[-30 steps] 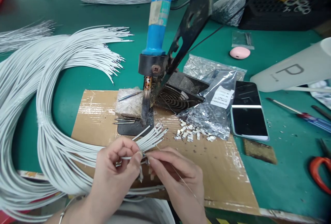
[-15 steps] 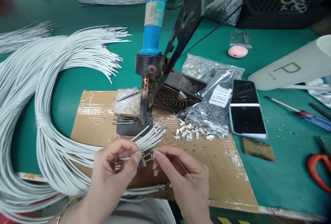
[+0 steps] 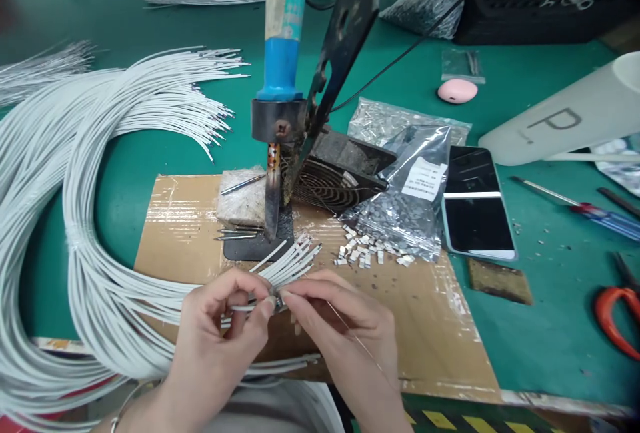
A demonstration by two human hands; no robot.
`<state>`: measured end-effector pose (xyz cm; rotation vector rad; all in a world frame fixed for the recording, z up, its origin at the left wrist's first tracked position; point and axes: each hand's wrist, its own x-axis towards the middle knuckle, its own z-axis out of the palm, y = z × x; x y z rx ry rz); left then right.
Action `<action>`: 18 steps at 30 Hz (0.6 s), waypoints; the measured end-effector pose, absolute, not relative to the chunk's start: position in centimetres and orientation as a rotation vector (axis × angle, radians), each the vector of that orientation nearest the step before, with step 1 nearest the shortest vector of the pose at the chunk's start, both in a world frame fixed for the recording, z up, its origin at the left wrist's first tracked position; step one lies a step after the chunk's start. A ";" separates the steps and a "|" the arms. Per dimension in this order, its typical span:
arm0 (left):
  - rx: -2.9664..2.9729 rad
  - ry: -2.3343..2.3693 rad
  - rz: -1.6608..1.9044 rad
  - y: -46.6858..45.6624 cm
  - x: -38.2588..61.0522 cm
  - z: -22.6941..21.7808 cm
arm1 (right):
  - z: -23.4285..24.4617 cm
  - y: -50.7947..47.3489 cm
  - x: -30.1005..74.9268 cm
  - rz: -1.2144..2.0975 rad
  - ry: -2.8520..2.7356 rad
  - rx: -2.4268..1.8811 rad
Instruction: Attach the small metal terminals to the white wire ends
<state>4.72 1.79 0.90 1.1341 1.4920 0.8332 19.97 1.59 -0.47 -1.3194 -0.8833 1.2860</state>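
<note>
Since the head view shows one end being worked, I'd keep the fan flat and steady below the soldering iron (image 3: 283, 33) (my judgement). Left hand (image 3: 220, 326): closed pinch on the white wire bundle (image 3: 293, 263), over the cardboard (image 3: 430, 326). Right hand (image 3: 345, 323): fingertips pinched on one end of that bundle, with a thin strand (image 3: 350, 334) trailing across it.

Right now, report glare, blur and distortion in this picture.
Head view: glare streaks the taped brown cardboard sheet, and a bright band crosses the black phone screen; the left hand and right hand pinching the thin white wires are sharp; light is even, shadows faint.
</note>
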 end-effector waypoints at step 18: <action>1.158 1.465 0.852 2.5 5.2 1.5 | -0.6 1.6 20.2 1.257 -0.968 -1.348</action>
